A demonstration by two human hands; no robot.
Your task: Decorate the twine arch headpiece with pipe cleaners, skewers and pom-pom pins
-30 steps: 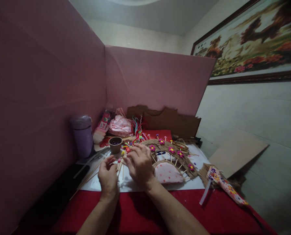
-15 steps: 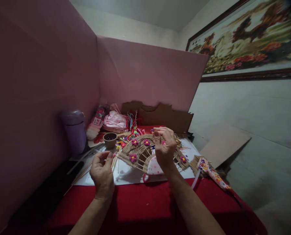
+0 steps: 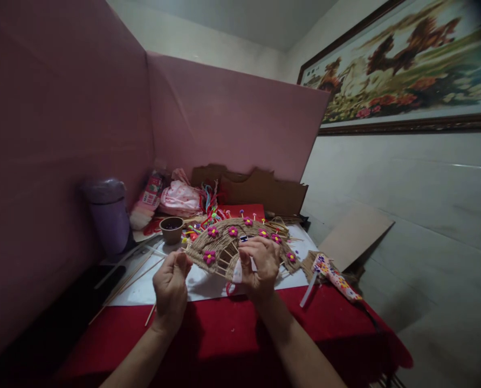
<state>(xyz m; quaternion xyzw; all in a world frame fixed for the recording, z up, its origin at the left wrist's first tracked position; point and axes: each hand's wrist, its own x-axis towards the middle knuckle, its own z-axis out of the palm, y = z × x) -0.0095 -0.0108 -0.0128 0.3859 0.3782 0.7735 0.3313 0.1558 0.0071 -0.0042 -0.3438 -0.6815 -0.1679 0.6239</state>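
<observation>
A twine-wrapped fan point(image 3: 224, 241) on thin wooden sticks is held up over the table. Pink felt-like flowers with yellow centres dot its face, and small coloured balls stand along its top edge. My left hand point(image 3: 171, 288) pinches the fan's left end between thumb and fingers. Closed over the fan's lower middle is my right hand point(image 3: 261, 268), thumb in front, covering much of the pale spotted cloth point(image 3: 238, 271) there. A small dark blue and white piece point(image 3: 244, 237) shows just above those fingers.
A brown cup point(image 3: 171, 233) and a purple lidded container point(image 3: 110, 223) stand at the left. Loose sticks point(image 3: 121, 285) lie on the white sheet point(image 3: 143, 293). To the right rests a flower-patterned glue gun point(image 3: 337, 278) with a trailing cord. Cardboard point(image 3: 256, 188) leans at the back.
My right hand has come down from the fan's upper edge to its lower middle and closed there. My left hand now grips nearer the fan's end. The whole view has shifted slightly.
</observation>
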